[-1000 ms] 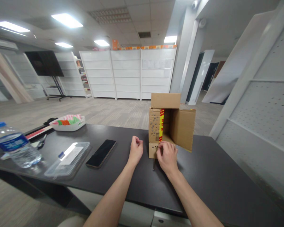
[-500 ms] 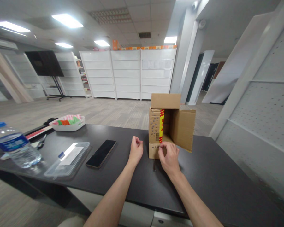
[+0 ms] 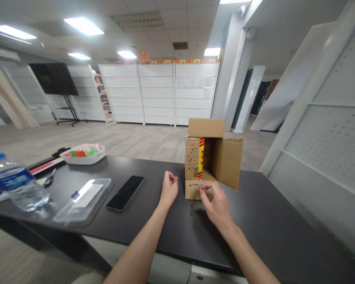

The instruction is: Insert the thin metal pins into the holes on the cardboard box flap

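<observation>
An open cardboard box lies on its side on the table, its flaps spread and its opening toward me. Dark dots or holes mark its left flap, and a row of them runs along the lower flap. My right hand is at that lower flap, thumb and forefinger pinched together at the row; whatever is between them is too small to make out. Left of the box, my left hand is held closed above the table, its contents hidden. Thin metal pieces lie just below the lower flap.
On the dark table are a black phone, a clear plastic case, a water bottle and a white basket with colourful packets. A perforated panel stands at the right.
My right hand has shifted slightly down and right along the lower flap, still pinching. My left hand stays closed in nearly the same place.
</observation>
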The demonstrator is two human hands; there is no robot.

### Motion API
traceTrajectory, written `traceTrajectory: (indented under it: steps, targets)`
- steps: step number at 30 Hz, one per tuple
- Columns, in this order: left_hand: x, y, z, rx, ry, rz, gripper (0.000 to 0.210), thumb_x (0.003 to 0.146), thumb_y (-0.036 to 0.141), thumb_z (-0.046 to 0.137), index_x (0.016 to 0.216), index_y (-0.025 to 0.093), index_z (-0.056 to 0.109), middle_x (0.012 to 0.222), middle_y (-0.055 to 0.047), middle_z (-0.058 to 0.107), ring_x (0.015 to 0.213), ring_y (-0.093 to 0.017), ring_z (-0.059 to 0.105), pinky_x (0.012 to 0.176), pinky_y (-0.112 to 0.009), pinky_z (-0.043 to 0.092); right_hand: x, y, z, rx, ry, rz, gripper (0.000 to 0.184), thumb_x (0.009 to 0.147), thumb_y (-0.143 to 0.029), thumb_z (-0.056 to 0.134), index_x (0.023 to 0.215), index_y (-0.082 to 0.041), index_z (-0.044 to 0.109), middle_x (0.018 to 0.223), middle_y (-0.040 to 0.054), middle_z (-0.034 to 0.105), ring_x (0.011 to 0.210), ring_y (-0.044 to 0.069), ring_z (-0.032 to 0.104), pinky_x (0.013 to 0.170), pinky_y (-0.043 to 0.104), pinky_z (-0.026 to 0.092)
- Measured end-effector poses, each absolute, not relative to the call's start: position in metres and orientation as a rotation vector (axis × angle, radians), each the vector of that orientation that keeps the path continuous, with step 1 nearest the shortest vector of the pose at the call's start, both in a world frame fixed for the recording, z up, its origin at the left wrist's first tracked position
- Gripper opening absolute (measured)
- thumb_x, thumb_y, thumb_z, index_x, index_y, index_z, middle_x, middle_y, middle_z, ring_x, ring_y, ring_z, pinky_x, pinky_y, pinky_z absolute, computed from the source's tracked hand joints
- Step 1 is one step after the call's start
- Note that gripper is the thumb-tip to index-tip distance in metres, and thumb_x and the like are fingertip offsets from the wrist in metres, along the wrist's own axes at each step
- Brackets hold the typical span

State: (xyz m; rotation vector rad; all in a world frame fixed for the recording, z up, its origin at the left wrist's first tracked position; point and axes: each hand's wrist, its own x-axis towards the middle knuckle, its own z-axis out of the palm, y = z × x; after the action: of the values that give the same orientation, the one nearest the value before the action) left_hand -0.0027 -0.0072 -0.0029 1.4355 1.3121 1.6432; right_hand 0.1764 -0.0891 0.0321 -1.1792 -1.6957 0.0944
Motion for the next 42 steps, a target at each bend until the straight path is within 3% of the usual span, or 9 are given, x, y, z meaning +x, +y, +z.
traceTrajectory:
  steps: [29,42]
  targets:
    - [-0.003,-0.009,-0.001,1.422,1.324,1.628,0.017,0.081,0.022,0.052,0.077,0.02,0.036,0.07,0.005,0.037,0.061,-0.009,0.036,0.06,-0.021,0.03,0.176,-0.127,0.016,-1.159,-2.038,0.033,0.011,0.086,-0.012,0.049,0.079,-0.021,0.051,0.076,0.0003,0.057,0.074,0.016,0.054,0.07,0.029,0.039]
    - [-0.004,-0.007,-0.005,1.444,1.314,1.642,0.015,0.083,0.022,0.05,0.078,0.02,0.036,0.072,0.005,0.038,0.062,-0.009,0.037,0.062,-0.022,0.032,0.172,-0.132,0.023,-1.155,-2.167,0.162,0.016,0.081,-0.006,0.046,0.076,-0.022,0.047,0.076,0.001,0.057,0.076,0.018,0.052,0.069,0.03,0.038]
